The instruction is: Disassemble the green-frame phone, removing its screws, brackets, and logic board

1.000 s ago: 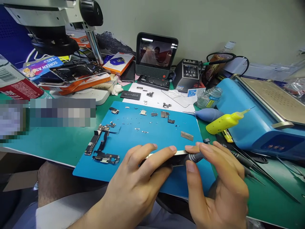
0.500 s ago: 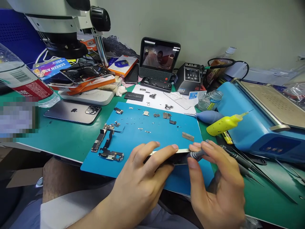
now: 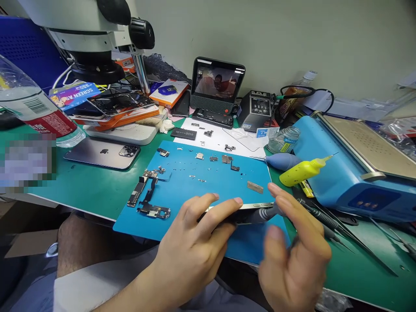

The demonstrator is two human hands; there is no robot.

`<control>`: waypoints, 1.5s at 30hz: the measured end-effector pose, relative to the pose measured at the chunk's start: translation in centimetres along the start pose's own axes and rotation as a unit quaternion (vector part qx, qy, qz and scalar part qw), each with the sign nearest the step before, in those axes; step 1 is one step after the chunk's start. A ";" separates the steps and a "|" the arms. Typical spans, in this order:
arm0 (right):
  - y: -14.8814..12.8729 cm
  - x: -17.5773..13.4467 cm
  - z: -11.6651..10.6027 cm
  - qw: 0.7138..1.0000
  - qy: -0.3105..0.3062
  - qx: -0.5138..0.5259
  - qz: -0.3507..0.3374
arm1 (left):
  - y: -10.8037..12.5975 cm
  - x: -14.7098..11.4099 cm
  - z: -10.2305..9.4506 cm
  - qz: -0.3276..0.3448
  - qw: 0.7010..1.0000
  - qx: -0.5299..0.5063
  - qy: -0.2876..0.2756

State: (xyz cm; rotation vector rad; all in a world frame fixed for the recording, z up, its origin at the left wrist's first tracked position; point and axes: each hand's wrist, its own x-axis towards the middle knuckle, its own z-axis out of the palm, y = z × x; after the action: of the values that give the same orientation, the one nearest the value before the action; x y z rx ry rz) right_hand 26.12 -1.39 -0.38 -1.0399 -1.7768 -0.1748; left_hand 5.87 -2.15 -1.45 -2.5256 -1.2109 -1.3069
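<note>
My left hand (image 3: 198, 242) is closed round a phone frame (image 3: 255, 206), its fingers over the pale side edge. The frame is tilted above the blue mat (image 3: 208, 195), and its dark inner side is mostly hidden. At the frame's right end is a small grey screwdriver (image 3: 269, 212); its tip is out of sight. My right hand (image 3: 295, 251) keeps the screwdriver's handle against its fingers, while the blurred thumb is apart from it. On the mat lie a phone logic board (image 3: 138, 190), a flex assembly (image 3: 154, 211), a metal plate (image 3: 255, 187) and several tiny screws and brackets.
A grey phone (image 3: 104, 152) and a bottle (image 3: 48, 112) stand left, under a microscope (image 3: 97, 47). A blue heating machine (image 3: 357, 173), yellow squeeze bottle (image 3: 302, 174), air blower (image 3: 282, 160) and tweezers (image 3: 367, 247) are right. Behind are a battery (image 3: 183, 133) and a smart display (image 3: 217, 84).
My right thumb has come off the screwdriver and moved down, and the fingers have straightened. My left hand and the phone frame stay put. The view has shifted slightly.
</note>
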 end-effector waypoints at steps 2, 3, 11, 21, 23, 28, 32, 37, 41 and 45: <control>0.0 -0.1 -0.1 1.000 0.003 0.005 0.009 | 0.0 0.0 0.0 -0.004 1.000 0.001 0.001; 0.0 -0.1 -0.1 1.000 0.005 -0.001 0.013 | 0.0 0.0 0.1 -0.004 1.000 0.001 0.001; -0.1 0.0 -0.3 1.000 0.022 -0.019 -0.007 | 0.1 0.2 0.2 -0.013 1.000 0.014 0.009; -0.6 -0.7 -0.2 0.991 0.069 0.055 0.102 | 0.1 0.3 0.3 -0.016 1.000 0.011 0.013; -0.7 -0.5 -0.5 0.987 0.063 0.098 0.110 | 0.1 0.3 0.3 -0.013 1.000 0.010 0.015; -0.7 -0.6 -0.7 0.983 0.049 0.137 0.113 | 0.1 0.3 0.3 -0.009 1.000 -0.006 0.017; -0.4 -1.0 -0.2 0.978 0.143 0.074 0.130 | 0.1 0.1 0.3 -0.010 1.000 -0.008 0.011; -0.2 -0.9 0.1 0.982 0.111 0.037 0.149 | 0.0 0.0 0.2 -0.008 1.000 -0.012 0.002; -0.2 -0.7 0.3 0.985 0.096 0.025 0.143 | 0.1 0.1 0.2 -0.012 1.000 -0.021 0.000; -0.1 -0.8 0.3 0.985 0.092 0.019 0.147 | 0.1 0.1 0.3 -0.016 0.999 -0.027 0.000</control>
State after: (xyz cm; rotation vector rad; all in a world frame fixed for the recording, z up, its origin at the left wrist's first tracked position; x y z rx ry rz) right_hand 25.91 -1.72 -1.14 -1.2050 -1.4369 -0.0520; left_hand 6.18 -2.02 -1.52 -2.5530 -1.2370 -1.3660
